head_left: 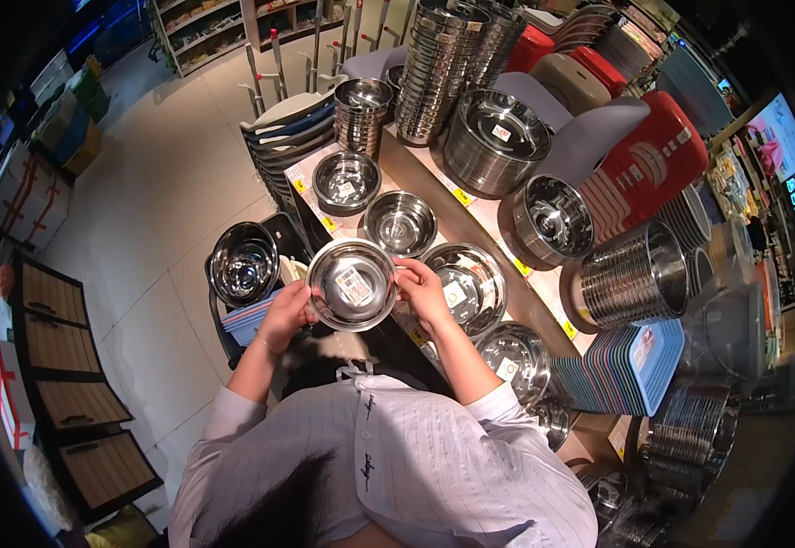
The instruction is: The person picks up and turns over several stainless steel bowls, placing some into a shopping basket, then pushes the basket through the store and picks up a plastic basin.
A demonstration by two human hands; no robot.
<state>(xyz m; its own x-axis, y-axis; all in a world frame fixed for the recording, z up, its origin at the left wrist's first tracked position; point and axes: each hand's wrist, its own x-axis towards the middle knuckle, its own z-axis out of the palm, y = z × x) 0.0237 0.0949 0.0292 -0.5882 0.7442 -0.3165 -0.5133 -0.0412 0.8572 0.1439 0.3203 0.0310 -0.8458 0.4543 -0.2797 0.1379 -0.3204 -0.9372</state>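
Note:
Between my two hands is a round stainless steel bowl (329, 279) with a printed label stuck inside its bottom. My left hand (288, 318) grips the rim on the left side, thumb and fingers pinched around it. On the opposite side my right hand (419, 289) pinches the rim. The bowl's inside faces up toward me, in front of my chest. Just beyond it a smaller steel bowl (400, 223) sits on the shelf, and a wider steel basin (482, 274) lies right of my right hand.
Steel basins (496, 137) and tall stacks of bowls (439, 68) stand on the tiered shelf. Plastic baskets (630, 365) are stacked at right, red stools (653, 160) behind. On my left, a dark steel bowl (244, 263) tops a container above the tiled floor (155, 210).

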